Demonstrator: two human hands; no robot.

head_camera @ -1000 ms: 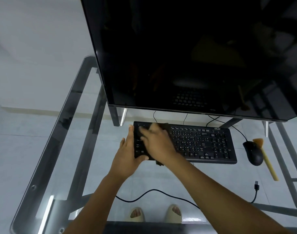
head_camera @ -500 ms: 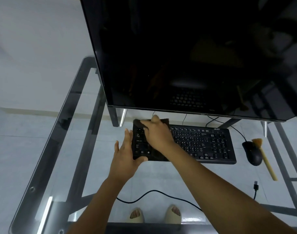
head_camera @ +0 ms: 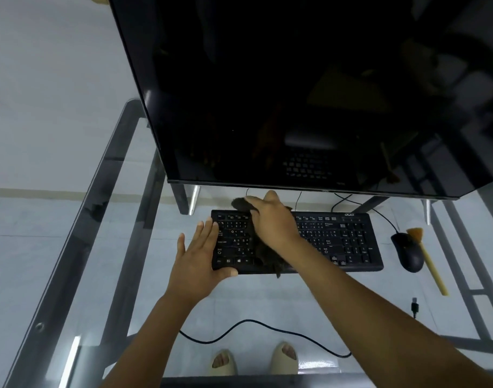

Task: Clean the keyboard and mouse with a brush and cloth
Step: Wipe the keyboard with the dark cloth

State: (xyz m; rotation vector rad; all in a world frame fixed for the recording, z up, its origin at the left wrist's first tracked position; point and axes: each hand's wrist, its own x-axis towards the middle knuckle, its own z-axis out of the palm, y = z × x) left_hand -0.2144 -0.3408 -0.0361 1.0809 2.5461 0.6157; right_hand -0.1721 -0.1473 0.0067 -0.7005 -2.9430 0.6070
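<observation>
Keyboard (head_camera: 337,239) lies on the glass table (head_camera: 71,247) under the monitor (head_camera: 295,93). My right hand (head_camera: 273,219) presses the dark cloth (head_camera: 265,257) flat on the left-centre keys, fingers straight and together. My left hand (head_camera: 196,259) braces the keyboard's left end, fingers spread, thumb on the front edge. Mouse (head_camera: 407,252) sits right of the keyboard, touching the brush (head_camera: 428,259).
</observation>
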